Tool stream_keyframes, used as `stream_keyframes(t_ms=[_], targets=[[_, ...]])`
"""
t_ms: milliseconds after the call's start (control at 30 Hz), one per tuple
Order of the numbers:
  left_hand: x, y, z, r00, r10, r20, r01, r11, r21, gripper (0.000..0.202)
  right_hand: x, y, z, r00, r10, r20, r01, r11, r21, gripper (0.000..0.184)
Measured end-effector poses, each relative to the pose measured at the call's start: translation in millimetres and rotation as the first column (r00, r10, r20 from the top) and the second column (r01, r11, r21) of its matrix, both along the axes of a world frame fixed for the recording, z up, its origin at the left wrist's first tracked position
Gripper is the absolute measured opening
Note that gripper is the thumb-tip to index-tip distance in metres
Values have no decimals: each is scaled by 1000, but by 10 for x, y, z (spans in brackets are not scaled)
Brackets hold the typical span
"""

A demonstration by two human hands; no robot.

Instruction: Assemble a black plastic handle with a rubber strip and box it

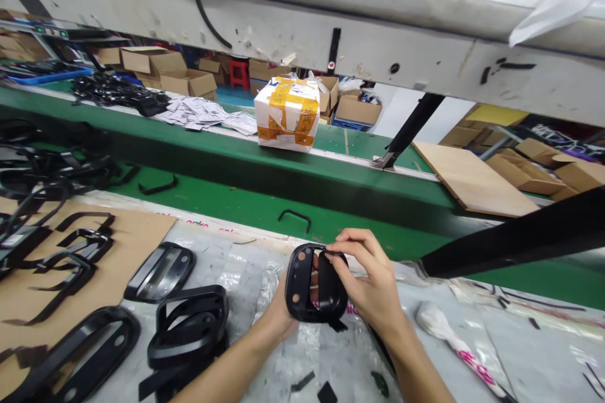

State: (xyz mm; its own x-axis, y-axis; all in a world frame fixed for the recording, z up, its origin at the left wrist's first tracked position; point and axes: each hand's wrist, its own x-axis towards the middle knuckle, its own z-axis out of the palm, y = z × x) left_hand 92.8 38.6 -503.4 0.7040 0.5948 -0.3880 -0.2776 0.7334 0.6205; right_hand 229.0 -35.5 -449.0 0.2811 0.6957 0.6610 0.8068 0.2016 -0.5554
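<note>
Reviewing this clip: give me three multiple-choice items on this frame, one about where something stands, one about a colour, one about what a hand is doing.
1. Where does the taped parcel stand?
A) on the brown cardboard sheet
B) on the green conveyor
C) on the plastic sheet by the hands

2. What colour is the stool in the background?
A) blue
B) white
C) red

3. What is the right hand doing?
A) pinching the upper edge of the black plastic frame
B) lying flat on the plastic sheet
C) gripping the parcel

Answers:
1. B, the parcel sits at the conveyor's edge, beyond the hands.
2. C, the stool shows red in the background.
3. A, its fingers close on the frame's edge while the left hand holds it from below.
</note>
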Motion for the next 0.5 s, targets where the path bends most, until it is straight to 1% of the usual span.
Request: stream_keyframes(t_ms=[100,167,233,300,367,433,500], targets=[[23,-12,-41,999,32,-25,-34,998,-61,67,-46,32,-23,1000,-25,4,24,998,53,17],[25,-17,-75,999,30,-26,-32,997,-65,65,-60,38,-28,1000,-6,-13,6,999,51,17],[14,-17,-108,999,27,-30,-29,997,-72,63,-69,43,-45,995,21,-96,-17,999,38,17],[-4,-12,-129,999,38,-33,-40,997,-64,64,-79,58,-80,973,47,-224,-39,998,41,16],[-17,-3,-123,998,44,-44,-46,998,-35,66,-87,80,-119,957,48,-284,-36,998,45,15],[-20,7,-87,998,53,-44,-52,999,15,65,-85,97,-140,972,0,-234,13,998,55,16],[-14,15,-38,998,56,-32,-54,997,62,62,-73,100,-132,989,-60,-136,71,994,80,19]])
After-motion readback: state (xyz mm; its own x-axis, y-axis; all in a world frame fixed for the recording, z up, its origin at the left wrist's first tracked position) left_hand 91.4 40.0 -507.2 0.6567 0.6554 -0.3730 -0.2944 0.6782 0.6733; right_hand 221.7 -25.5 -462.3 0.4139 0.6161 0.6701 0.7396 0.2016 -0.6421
